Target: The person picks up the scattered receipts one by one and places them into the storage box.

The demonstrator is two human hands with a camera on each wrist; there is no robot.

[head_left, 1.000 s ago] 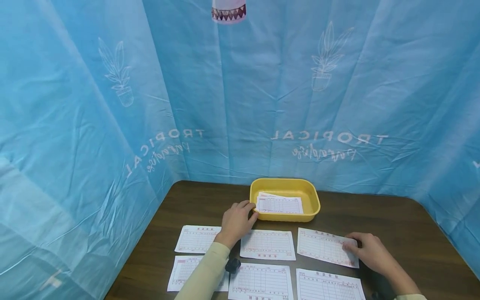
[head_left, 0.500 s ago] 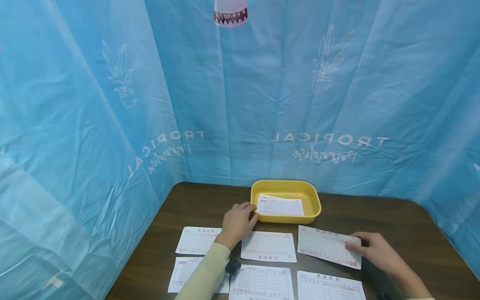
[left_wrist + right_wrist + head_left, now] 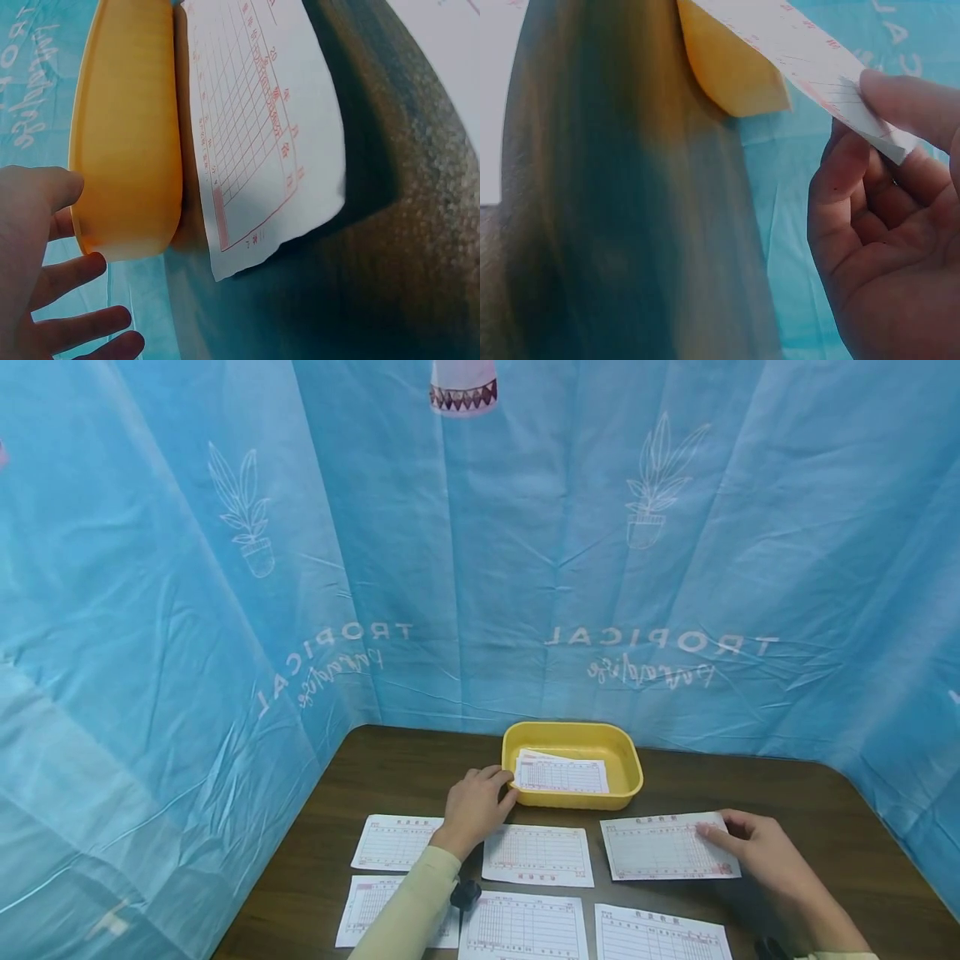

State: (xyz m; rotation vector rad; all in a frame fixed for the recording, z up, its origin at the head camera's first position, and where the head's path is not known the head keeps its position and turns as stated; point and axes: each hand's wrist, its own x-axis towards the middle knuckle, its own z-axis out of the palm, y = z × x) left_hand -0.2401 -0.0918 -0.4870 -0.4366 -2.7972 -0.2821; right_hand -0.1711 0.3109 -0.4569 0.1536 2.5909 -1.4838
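Note:
My right hand [image 3: 757, 847] pinches a white printed form slip [image 3: 667, 847] by its right end, thumb on top. In the right wrist view the slip [image 3: 810, 64] is raised, with the fingers curled beneath it. My left hand [image 3: 474, 806] is at the left front corner of a yellow plastic basket [image 3: 577, 799], pinching its rim between thumb and finger. In the left wrist view the other fingers spread loosely beside the basket wall [image 3: 131, 135]. A few similar slips [image 3: 566, 774] lie inside the basket.
More printed slips lie in two rows on the dark wooden table [image 3: 825, 827]: one upper-middle slip [image 3: 537, 856], one lower-middle slip [image 3: 523, 927], one lower-right slip [image 3: 662, 933], and others partly under the left forearm. A blue printed curtain [image 3: 495, 568] surrounds the table's back and sides.
The right hand has lifted the upper right slip off the table, turned it level and shifted it slightly right. My left hand has stayed at the basket corner.

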